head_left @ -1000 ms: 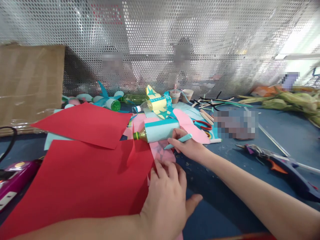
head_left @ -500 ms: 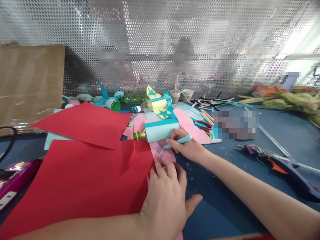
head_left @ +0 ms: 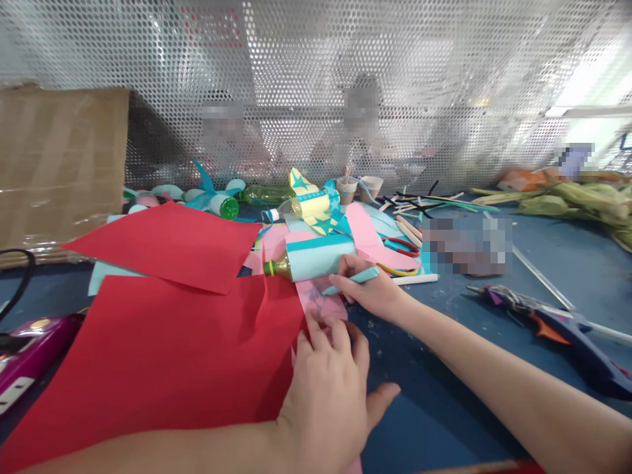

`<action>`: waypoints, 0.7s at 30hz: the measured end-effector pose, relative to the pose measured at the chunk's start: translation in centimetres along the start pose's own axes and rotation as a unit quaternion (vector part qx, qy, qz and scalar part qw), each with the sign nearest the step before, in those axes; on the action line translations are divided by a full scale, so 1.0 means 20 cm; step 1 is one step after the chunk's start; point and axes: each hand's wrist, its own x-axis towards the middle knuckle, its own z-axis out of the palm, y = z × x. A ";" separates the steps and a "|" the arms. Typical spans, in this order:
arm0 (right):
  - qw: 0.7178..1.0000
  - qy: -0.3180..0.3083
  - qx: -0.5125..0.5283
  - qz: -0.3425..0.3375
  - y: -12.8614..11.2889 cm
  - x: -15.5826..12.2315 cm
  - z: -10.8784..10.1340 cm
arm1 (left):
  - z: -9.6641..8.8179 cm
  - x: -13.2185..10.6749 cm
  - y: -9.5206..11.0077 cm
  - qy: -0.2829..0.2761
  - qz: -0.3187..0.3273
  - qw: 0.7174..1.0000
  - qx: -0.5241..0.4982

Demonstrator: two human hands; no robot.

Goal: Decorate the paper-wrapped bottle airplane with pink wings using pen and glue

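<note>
My right hand (head_left: 368, 283) grips a light blue pen (head_left: 360, 278), its tip near a pink sheet (head_left: 326, 299) with dark marks or shadows on it. My left hand (head_left: 330, 375) lies on that sheet, fingers spread and thumb out to the right. Just beyond my hands is a bottle (head_left: 320, 258) on its side, wrapped in light blue paper with a darker blue band. Its greenish neck points left. A large red sheet (head_left: 197, 355) reaches under the left side of my work, and a second red sheet (head_left: 172, 247) overlaps its far edge.
At right lies a glue gun (head_left: 548, 322) near clear sticks (head_left: 543, 276). Scissors (head_left: 402, 247) rest among pink cutouts (head_left: 370, 240). Behind are a yellow decorated bottle (head_left: 311, 204), paper cups (head_left: 370, 188) and corn husks (head_left: 582, 204). A purple tool (head_left: 39, 349) is at left.
The pink cutout behind the bottle has shifted up slightly, showing more of the yellow scissor handle and a white stick. Both hands and the pen look almost still.
</note>
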 end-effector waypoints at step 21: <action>0.999 -0.010 0.040 0.002 -0.01 -0.01 0.00 | -0.01 -0.01 0.00 -0.012 -0.006 1.000 -0.006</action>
